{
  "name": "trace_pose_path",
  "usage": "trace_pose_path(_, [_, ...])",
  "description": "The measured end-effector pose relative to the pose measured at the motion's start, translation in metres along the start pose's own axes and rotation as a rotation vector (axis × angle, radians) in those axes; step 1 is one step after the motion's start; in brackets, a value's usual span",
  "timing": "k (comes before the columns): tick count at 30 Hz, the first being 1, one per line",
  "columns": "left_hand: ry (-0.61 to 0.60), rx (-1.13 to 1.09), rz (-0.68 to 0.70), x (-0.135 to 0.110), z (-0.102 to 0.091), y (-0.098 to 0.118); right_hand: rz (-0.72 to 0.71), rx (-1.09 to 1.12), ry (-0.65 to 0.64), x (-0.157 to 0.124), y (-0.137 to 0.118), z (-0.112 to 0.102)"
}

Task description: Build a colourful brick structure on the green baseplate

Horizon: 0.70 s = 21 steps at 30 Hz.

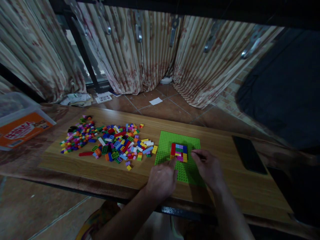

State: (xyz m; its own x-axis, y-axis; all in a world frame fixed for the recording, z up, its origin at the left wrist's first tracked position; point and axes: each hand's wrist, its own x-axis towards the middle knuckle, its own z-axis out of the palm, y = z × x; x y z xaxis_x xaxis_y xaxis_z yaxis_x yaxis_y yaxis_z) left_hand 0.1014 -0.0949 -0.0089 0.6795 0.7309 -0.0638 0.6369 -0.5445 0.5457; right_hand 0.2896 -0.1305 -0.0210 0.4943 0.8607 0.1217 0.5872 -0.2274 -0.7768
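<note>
On a green studded baseplate [165, 140] lies a low rectangular build of toy bricks [179, 146], with red, light blue, dark blue, yellow and pink pieces. My left hand [162, 178] is at the near left corner of the build, its index finger reaching onto the bricks and the other fingers curled. My fingers cover that corner in part. Just right of the build, over the plate, my right hand [208, 168] has thumb and index finger curled together at the tips. Whatever may be between them is too small to make out.
Many loose bricks [120, 143] spread over the left half of the wooden board [217, 140]. A dark phone-like slab [250, 155] lies at the right. A clear plastic box [22, 123] with an orange label stands far left. Striped curtains [140, 56] hang beyond.
</note>
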Motion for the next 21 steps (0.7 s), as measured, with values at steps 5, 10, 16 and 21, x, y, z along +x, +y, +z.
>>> trace_pose_path(5, [-0.002,0.032,-0.006,0.000,0.001,0.002,0.090,0.062,-0.074,0.000,0.000,0.008])
trace_pose_path(10, [-0.006,0.034,-0.005,0.000,0.003,0.002,0.104,0.034,-0.087,-0.003,-0.005,0.016])
trace_pose_path(16, [0.001,0.054,-0.012,0.000,0.006,0.001,0.155,-0.112,-0.108,-0.003,-0.014,0.018])
trace_pose_path(21, [0.021,0.046,-0.011,0.000,0.008,0.001,0.163,-0.112,-0.127,-0.003,-0.017,0.017])
